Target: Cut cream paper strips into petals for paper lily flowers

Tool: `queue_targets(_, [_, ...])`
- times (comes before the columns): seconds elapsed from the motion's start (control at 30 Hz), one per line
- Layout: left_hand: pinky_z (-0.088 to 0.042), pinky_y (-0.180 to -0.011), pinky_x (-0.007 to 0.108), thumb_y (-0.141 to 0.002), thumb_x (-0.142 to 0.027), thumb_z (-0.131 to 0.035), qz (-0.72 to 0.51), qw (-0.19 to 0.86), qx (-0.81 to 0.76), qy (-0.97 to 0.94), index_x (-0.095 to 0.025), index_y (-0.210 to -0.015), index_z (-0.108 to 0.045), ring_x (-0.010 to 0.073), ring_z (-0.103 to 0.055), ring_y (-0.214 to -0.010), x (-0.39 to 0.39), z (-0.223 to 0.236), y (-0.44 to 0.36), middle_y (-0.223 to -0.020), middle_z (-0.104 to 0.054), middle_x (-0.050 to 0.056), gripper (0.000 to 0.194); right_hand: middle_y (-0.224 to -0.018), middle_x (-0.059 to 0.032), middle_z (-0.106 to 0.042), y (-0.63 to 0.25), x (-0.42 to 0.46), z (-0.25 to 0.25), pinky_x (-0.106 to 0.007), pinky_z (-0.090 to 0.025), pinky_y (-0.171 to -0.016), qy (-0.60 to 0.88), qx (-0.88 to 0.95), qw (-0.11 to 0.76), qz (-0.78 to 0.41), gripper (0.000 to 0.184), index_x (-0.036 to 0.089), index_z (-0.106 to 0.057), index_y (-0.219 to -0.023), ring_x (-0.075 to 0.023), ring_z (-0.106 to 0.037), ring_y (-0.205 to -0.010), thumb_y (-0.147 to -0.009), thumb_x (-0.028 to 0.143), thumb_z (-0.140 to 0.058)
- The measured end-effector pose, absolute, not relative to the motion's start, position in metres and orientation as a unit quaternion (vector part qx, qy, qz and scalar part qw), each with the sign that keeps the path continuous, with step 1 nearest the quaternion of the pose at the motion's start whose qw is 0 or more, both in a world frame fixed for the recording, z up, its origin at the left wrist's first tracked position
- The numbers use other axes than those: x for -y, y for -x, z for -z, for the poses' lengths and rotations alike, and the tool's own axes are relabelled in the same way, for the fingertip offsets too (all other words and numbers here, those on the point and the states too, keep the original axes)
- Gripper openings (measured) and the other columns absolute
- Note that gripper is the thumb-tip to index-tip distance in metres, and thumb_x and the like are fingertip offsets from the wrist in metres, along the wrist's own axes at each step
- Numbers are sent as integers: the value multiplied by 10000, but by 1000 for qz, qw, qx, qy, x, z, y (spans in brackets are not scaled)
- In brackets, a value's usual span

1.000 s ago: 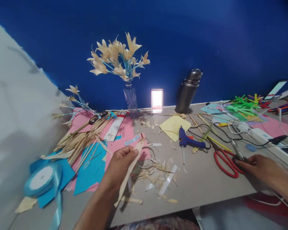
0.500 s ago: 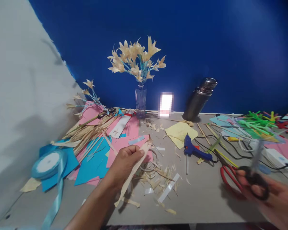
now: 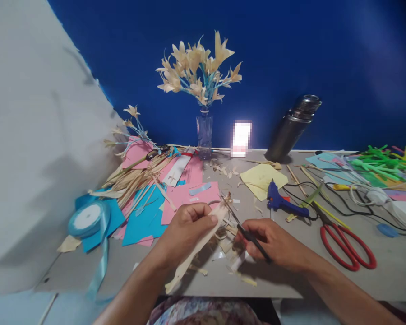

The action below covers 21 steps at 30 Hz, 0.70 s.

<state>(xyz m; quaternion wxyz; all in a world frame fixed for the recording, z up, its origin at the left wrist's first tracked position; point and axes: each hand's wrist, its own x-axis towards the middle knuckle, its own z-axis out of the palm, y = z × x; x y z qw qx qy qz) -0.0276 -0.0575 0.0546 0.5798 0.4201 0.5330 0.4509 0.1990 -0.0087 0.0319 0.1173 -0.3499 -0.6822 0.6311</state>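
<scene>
Between thumb and fingers, my left hand [image 3: 192, 228] pinches a long, pale strip of dried husk [image 3: 198, 248], which slants down toward the table's front. The strip's upper end is brown and ragged. In my right hand [image 3: 269, 241] is a small pair of black-handled scissors [image 3: 246, 235], its blades at that brown end. Whether the blades are cutting into the husk I cannot tell. Beneath both hands lie husk scraps [image 3: 248, 277] and a ring of tape, partly hidden. Red-handled scissors [image 3: 347, 246] lie on the table to the right of my right hand.
A blue glue gun [image 3: 284, 203] lies by yellow paper [image 3: 262, 178]. A bottle of husk flowers [image 3: 205, 135] and a dark flask [image 3: 292, 128] stand along the wall. Blue ribbon [image 3: 89, 219], coloured paper and dried strips cover the left; pipe cleaners [image 3: 374, 164] and cables lie right.
My right hand has picked up the black-handled scissors beside the red ones and brought them left to the husk's brown end. My left hand still holds the strip. The view has shifted.
</scene>
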Motion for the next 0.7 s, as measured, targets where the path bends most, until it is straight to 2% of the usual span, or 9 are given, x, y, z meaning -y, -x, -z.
queue_targets(0.1, [-241, -459, 191, -754, -364, -686, -438, 569, -552, -424, -170, -580, -467, 58, -313, -489, 60, -56, 29, -528, -394, -57, 341, -668, 22, -486, -195, 7, -32, -227, -310, -554, 350, 678, 102, -638, 346, 136, -642, -808, -112, -380, -613, -766, 474, -703])
queue_targets(0.23, [-237, -448, 200, -724, -374, -694, -428, 570, -566, -415, -174, -571, -494, 65, -329, -470, 62, -53, 36, -517, -412, -48, 322, -585, 15, -473, -191, 8, -27, -242, -276, -511, 354, 678, 107, -635, 558, 142, -593, -649, -109, -359, -559, -743, 687, -667])
queue_targets(0.33, [-270, -451, 206, -709, -395, -710, -427, 583, -555, -411, -172, -581, -536, 78, -378, -465, 64, -48, 44, -522, -464, -27, 311, -557, -6, -505, -192, 11, -17, -252, -264, -504, 350, 673, 98, -644, 637, 151, -564, -588, -116, -378, -544, -725, 770, -629])
queue_targets(0.43, [-313, -457, 211, -698, -402, -734, -434, 605, -539, -395, -170, -601, -552, 92, -434, -463, 67, -43, 53, -530, -510, -12, 310, -553, -12, -530, -197, 13, -13, -251, -267, -507, 344, 657, 86, -665, 653, 148, -598, -640, -117, -382, -532, -708, 797, -622])
queue_targets(0.53, [-358, -467, 219, -712, -445, -734, -455, 605, -539, -369, -180, -641, -527, 97, -456, -456, 67, -43, 61, -544, -532, -15, 343, -682, -50, -617, -208, 13, -19, -256, -345, -552, 330, 668, 114, -658, 692, 136, -660, -822, -139, -458, -581, -741, 816, -560])
queue_targets(0.63, [-418, -513, 243, -762, -504, -684, -452, 562, -572, -392, -192, -718, -534, 124, -508, -525, 59, -52, 68, -623, -565, -7, 349, -770, -70, -650, -220, 11, -27, -268, -410, -596, 357, 688, 155, -612, 675, 147, -666, -911, -165, -522, -632, -784, 795, -523])
queue_targets(0.7, [-390, -515, 235, -807, -499, -631, -431, 508, -598, -446, -197, -718, -528, 125, -492, -544, 48, -58, 69, -628, -535, -16, 331, -735, -58, -644, -225, 10, -28, -269, -426, -586, 392, 683, 165, -593, 627, 153, -662, -894, -167, -531, -615, -790, 761, -552])
